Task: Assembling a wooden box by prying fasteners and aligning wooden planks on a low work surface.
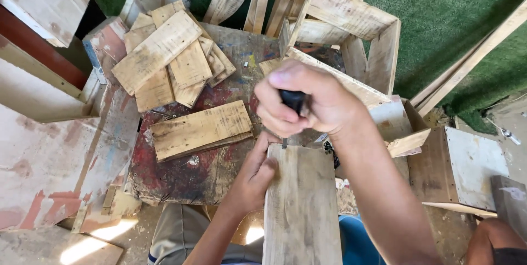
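Gripping a black-handled tool [292, 100], your right hand [310, 103] hides nearly all of it: only a dark stretch of handle shows between your clenched fingers, and a thin metal tip pokes out below the fist, so you cannot tell what kind of tool it is. That tip meets the far end of the upright plank [301, 204], a pale, weathered board with coarse grain that stands against the near edge of the worktable [181, 177] and runs out of view at the bottom. Your left hand [255, 174] steadies it, fingers curled against the plank's left edge near its top; how firmly they press is hard to judge.

No packages or labels show; the only colour marks are the worn red, blue and yellow paint smears on the tabletop. A short slat [200, 129] lies near the table's middle, with a small metal fastener just beside it toward the near edge. A loose pile of cut boards [167, 59] fills the far left corner. An open wooden frame [346, 29] sits at the far right edge, partly behind your fist.
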